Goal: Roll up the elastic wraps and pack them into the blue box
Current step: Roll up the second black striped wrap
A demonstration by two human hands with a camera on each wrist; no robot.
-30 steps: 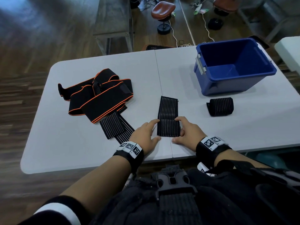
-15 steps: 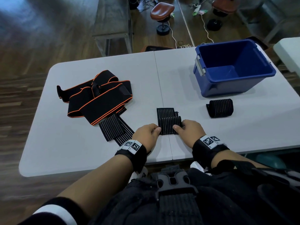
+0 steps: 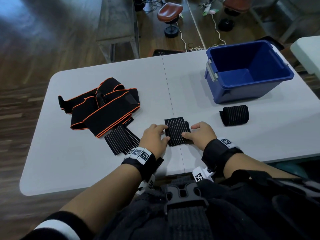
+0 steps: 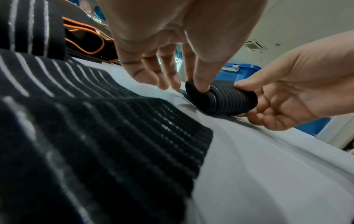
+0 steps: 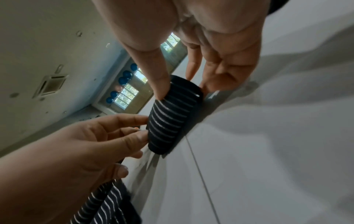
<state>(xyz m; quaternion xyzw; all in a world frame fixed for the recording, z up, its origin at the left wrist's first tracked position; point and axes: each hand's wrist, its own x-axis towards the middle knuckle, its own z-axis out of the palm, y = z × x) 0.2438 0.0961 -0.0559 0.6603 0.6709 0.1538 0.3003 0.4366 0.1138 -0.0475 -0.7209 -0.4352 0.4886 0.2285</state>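
A black striped elastic wrap [image 3: 177,131] lies near the table's front edge, mostly rolled, with a short flat tail on its far side. My left hand [image 3: 155,136] pinches its left end [image 4: 199,94] between thumb and fingers. My right hand [image 3: 200,134] pinches its right end [image 5: 182,91] the same way. A finished roll [image 3: 235,115] lies to the right, in front of the blue box [image 3: 249,90], whose visible inside holds nothing. Another striped wrap [image 3: 121,141] lies flat to the left, partly under a black wrap with orange edging [image 3: 103,110].
The white folding table [image 3: 86,161] has a centre seam under the roll. A second white table [image 3: 308,52] stands at the far right. On the floor behind are a grey bench [image 3: 117,26], a brown stool [image 3: 170,13] and loose cables.
The wrap has gone from a long flat strip to a thick roll with a short tail. Both hands have moved forward along it, away from the table's front edge.
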